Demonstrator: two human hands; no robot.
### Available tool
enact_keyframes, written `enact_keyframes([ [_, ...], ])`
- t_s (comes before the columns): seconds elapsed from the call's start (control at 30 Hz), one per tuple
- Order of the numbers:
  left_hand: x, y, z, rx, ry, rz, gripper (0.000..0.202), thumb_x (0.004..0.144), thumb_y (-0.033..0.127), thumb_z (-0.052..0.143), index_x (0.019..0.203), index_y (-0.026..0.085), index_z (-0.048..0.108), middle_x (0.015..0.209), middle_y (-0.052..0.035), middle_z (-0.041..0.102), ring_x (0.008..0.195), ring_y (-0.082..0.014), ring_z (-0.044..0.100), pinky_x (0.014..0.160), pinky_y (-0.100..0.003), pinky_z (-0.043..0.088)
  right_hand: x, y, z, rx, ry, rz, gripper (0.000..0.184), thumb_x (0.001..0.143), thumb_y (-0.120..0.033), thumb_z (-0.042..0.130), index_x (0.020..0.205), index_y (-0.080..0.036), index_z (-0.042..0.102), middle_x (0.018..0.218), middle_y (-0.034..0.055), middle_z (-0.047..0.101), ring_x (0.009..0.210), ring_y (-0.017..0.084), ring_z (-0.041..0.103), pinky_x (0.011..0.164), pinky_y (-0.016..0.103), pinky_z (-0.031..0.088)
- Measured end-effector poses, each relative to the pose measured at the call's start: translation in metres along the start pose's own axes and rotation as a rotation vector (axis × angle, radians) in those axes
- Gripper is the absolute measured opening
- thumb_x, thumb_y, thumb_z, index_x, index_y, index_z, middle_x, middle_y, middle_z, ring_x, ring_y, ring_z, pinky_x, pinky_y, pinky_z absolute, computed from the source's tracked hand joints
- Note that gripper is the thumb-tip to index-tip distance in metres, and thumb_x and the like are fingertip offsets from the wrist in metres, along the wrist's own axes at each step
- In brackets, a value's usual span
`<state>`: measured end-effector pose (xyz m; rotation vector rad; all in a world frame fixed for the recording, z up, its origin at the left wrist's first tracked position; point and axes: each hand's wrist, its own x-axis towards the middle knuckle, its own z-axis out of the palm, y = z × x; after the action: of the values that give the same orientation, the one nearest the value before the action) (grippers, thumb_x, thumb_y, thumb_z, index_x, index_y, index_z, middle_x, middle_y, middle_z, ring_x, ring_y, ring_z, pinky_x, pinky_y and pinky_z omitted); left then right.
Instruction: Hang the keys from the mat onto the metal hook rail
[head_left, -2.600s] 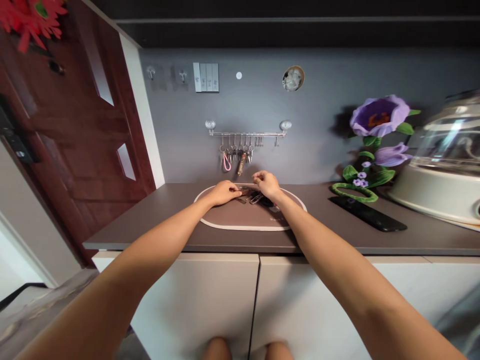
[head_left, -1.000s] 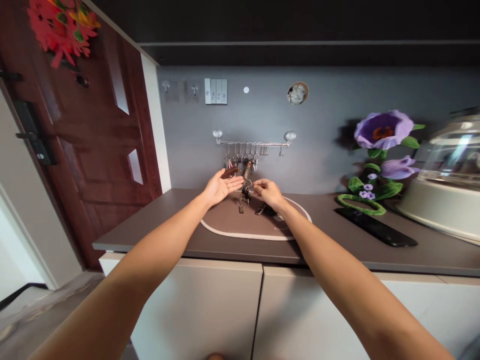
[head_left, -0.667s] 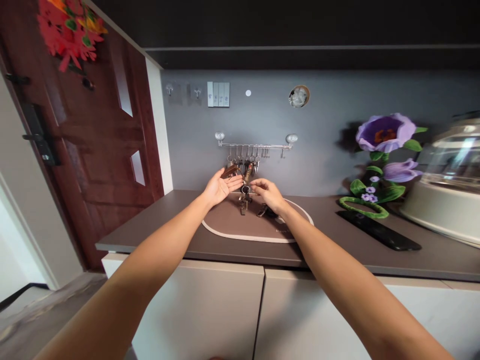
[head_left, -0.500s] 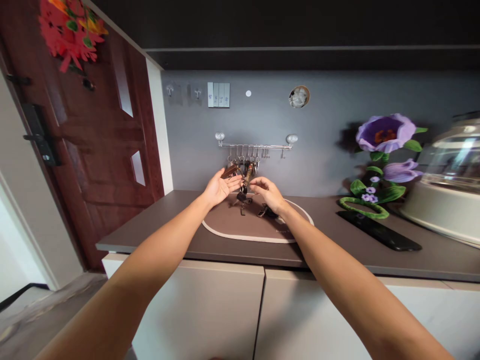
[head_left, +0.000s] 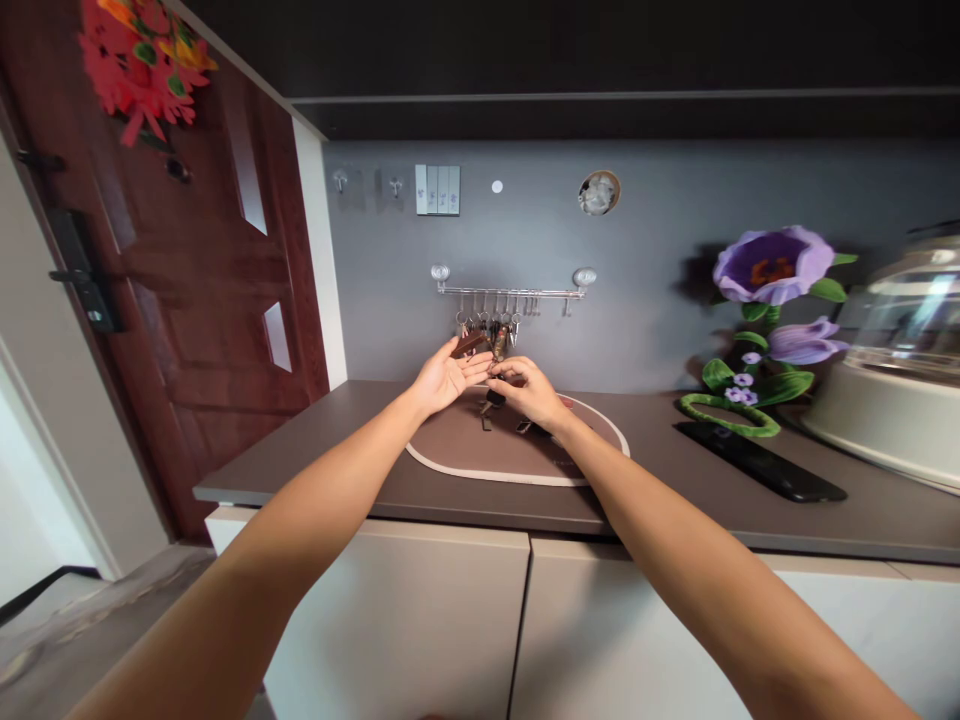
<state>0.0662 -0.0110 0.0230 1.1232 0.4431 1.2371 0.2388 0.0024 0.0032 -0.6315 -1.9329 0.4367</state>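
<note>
My left hand (head_left: pixel 441 381) is held palm up with its fingers stretched out towards the right. A brown strip-like piece (head_left: pixel 469 345) lies by its thumb and forefinger; whether the hand grips it I cannot tell. My right hand (head_left: pixel 531 390) has curled fingers closed at a bunch of keys with a black fob (head_left: pixel 496 394), just beyond the left fingertips. The grip itself is partly hidden. Behind both hands, several keys (head_left: pixel 514 332) hang from a metal hook rail (head_left: pixel 510 292) on the grey wall. More dark key pieces (head_left: pixel 524 426) lie under my right wrist.
A brown mat (head_left: pixel 480 458) with a pale rim lies on the dark counter (head_left: pixel 315 455). To the right are a black phone (head_left: pixel 765 462), purple fabric flowers (head_left: pixel 776 268) and a large white appliance (head_left: pixel 885 415). A dark shelf (head_left: pixel 600 70) overhangs the counter. A red-brown door (head_left: pixel 247 400) stands left.
My right hand has moved slightly left and its fingers have closed at the keys. My left hand and the brown piece have shifted a little to the right.
</note>
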Motion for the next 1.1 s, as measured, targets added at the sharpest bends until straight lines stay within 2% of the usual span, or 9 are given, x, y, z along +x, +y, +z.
enact_keyframes([
  [0.13, 0.0, 0.0, 0.002, 0.016, 0.001, -0.006, 0.053, 0.085, 0.043, 0.031, 0.123, 0.007, 0.041, 0.117, -0.019, 0.054, 0.115, -0.0239, 0.047, 0.1, -0.039, 0.035, 0.001, 0.001, 0.001, -0.04, 0.008, -0.001, 0.02, 0.068, -0.037, 0.062, 0.081, -0.021, 0.061, 0.093, 0.0034, 0.053, 0.091, 0.014, 0.05, 0.081, 0.028, 0.041],
  [0.3, 0.002, -0.001, -0.001, -0.013, 0.03, 0.011, 0.053, 0.086, 0.041, 0.029, 0.12, 0.002, 0.042, 0.119, -0.0217, 0.052, 0.113, -0.0236, 0.049, 0.1, -0.036, 0.036, 0.004, -0.003, -0.003, -0.061, 0.031, -0.012, 0.016, 0.069, -0.035, 0.06, 0.07, -0.019, 0.058, 0.087, 0.0025, 0.052, 0.088, 0.014, 0.048, 0.078, 0.027, 0.04],
  [0.47, 0.005, -0.002, -0.009, 0.001, 0.091, 0.076, 0.047, 0.086, 0.038, 0.029, 0.115, 0.005, 0.045, 0.117, -0.0214, 0.053, 0.108, -0.0233, 0.053, 0.096, -0.038, 0.04, 0.007, -0.009, -0.013, -0.013, 0.181, 0.035, 0.017, 0.066, -0.035, 0.063, 0.064, -0.019, 0.058, 0.085, 0.0026, 0.053, 0.086, 0.014, 0.049, 0.082, 0.028, 0.038],
  [0.6, 0.007, -0.006, -0.012, 0.043, 0.161, 0.063, 0.038, 0.085, 0.034, 0.034, 0.106, 0.006, 0.049, 0.107, -0.0219, 0.059, 0.098, -0.0238, 0.059, 0.091, -0.038, 0.044, 0.008, -0.007, -0.018, 0.118, 0.296, 0.128, 0.024, 0.064, -0.041, 0.064, 0.066, -0.018, 0.06, 0.076, 0.001, 0.055, 0.076, 0.013, 0.05, 0.079, 0.029, 0.039],
  [0.8, 0.006, -0.016, -0.01, 0.224, 0.197, 0.011, 0.026, 0.082, 0.032, 0.047, 0.097, 0.012, 0.049, 0.085, -0.0165, 0.066, 0.082, -0.0219, 0.064, 0.082, -0.041, 0.047, 0.008, 0.0, -0.02, 0.351, 0.393, 0.263, 0.035, 0.059, -0.049, 0.065, 0.068, -0.017, 0.056, 0.064, -0.0011, 0.054, 0.061, 0.009, 0.047, 0.063, 0.024, 0.041],
  [0.97, 0.004, -0.025, -0.009, 0.485, 0.092, -0.036, 0.027, 0.076, 0.038, 0.055, 0.089, 0.014, 0.054, 0.096, -0.0127, 0.065, 0.088, -0.0192, 0.062, 0.082, -0.037, 0.046, 0.007, -0.001, -0.021, 0.417, 0.382, 0.346, 0.041, 0.06, -0.056, 0.061, 0.072, -0.017, 0.053, 0.057, -0.0019, 0.051, 0.047, 0.007, 0.042, 0.046, 0.021, 0.037],
  [1.1, 0.004, -0.032, -0.011, 0.77, 0.003, 0.036, 0.033, 0.073, 0.046, 0.054, 0.084, 0.014, 0.057, 0.095, -0.0083, 0.064, 0.088, -0.0179, 0.059, 0.08, -0.032, 0.044, 0.007, -0.003, -0.02, 0.512, 0.375, 0.343, 0.043, 0.061, -0.057, 0.06, 0.076, -0.018, 0.05, 0.063, -0.0005, 0.056, 0.053, 0.01, 0.051, 0.051, 0.023, 0.043],
])
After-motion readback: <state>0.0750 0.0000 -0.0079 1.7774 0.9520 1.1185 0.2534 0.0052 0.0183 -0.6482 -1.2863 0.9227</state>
